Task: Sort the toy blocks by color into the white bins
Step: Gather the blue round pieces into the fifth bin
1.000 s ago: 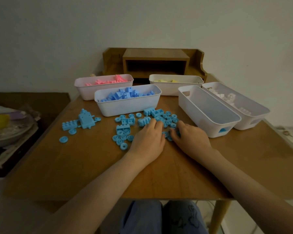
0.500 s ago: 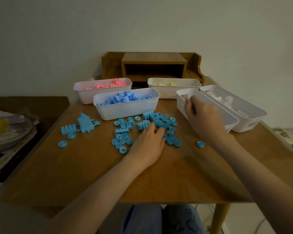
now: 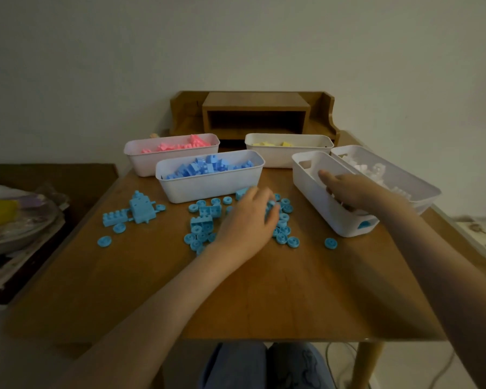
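Begin to the left of the blue bin (image 3: pixel 208 189). A built-up blue piece (image 3: pixel 141 208) with a studded brick joined to it lies off the bin's front left corner, its long axis running side to side. A loose wheel (image 3: pixel 104 241) lies further out on that side, nearer to you.

Straight in front of the blue bin is the main pile of loose blue blocks (image 3: pixel 201 221). It is made of small round wheels and short studded bricks, the same pale blue as the heap inside the bin.

Your left hand (image 3: pixel 244 223) lies palm down on the right half of that pile, with its fingers curled onto the pieces. They are blurred, so you cannot tell whether they have pinched anything. The blue bin is just beyond those knuckles, so I judge the next move to be a short lift forward over its near wall. This hand is clearly the nearer one.

Right of the blue bin, your right hand (image 3: pixel 351 189) dips into the long bin (image 3: pixel 312 200) with its thumb out. Its fingers are below the rim, so their grip cannot be told.

A lone wheel (image 3: pixel 330 243) lies well to the right of the blue bin's front, nearer your right hand.
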A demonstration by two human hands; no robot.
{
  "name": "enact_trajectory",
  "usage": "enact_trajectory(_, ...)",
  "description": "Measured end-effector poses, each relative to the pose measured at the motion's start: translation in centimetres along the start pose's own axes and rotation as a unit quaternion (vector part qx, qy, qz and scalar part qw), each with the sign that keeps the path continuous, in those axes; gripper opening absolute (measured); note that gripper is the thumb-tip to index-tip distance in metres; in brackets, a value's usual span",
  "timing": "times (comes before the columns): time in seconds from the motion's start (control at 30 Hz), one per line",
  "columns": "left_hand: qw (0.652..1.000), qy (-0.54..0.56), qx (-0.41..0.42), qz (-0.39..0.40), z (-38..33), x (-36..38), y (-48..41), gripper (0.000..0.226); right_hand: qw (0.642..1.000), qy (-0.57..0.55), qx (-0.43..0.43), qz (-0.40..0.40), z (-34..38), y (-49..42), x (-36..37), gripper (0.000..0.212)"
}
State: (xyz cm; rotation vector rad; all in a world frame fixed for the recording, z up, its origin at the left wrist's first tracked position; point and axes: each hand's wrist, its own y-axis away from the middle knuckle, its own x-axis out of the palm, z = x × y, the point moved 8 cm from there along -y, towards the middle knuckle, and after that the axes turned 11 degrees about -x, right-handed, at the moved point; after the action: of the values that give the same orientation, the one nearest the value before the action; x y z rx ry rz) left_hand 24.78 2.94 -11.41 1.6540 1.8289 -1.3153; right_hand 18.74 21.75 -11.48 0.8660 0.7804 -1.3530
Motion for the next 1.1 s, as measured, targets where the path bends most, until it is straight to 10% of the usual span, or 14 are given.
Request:
enact_trajectory(0.37,0.997,0.002,0.080,-0.011,-8.5,0.9,-7.0,0.022,0.993,0.021,-0.109,-0.031,0.4,3.0,-1.1,0.036)
enact_trajectory(0.7,0.966,-0.068,0.026,0.249,-9.8,7.8,-6.3,0.046,0.976,0.095,-0.195,-0.031,-0.7,5.1,-2.0,0.030)
enact_trajectory(0.9,0.989,0.013,0.013,0.150,-7.3,4.2,-4.9,0.048,0.935,0.072,-0.316,-0.143,3.1,8.1,-2.5,0.018)
enact_trajectory(1.1,0.942,-0.282,-0.065,0.172,0.8,3.0,0.4,0.080,0.940,0.175,-0.275,-0.103,5.0,10.8,4.5,0.052)
